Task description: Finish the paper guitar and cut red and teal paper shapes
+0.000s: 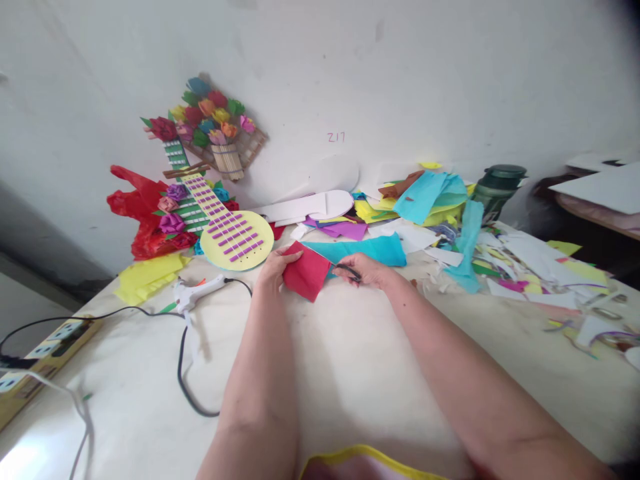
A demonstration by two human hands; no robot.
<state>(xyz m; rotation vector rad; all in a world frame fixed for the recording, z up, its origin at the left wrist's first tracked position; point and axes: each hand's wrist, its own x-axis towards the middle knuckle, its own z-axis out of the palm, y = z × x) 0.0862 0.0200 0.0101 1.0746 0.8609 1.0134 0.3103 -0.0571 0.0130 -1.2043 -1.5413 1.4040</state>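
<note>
My left hand pinches the left edge of a red sheet of crepe paper, held at a slant above the table. In my right hand is a pair of scissors with dark handles, fingers closed round them. The blades reach to the right edge of the red sheet, and part of them is hidden there. Just behind the sheet lies a strip of blue crepe paper. To the left stands a yellow paper guitar with purple strips, leaning among paper flowers.
A white glue gun with a black cord lies at left, near a power strip. Paper scraps cover the right side. A dark green bottle stands at the back right. A paper flower bouquet hangs on the wall.
</note>
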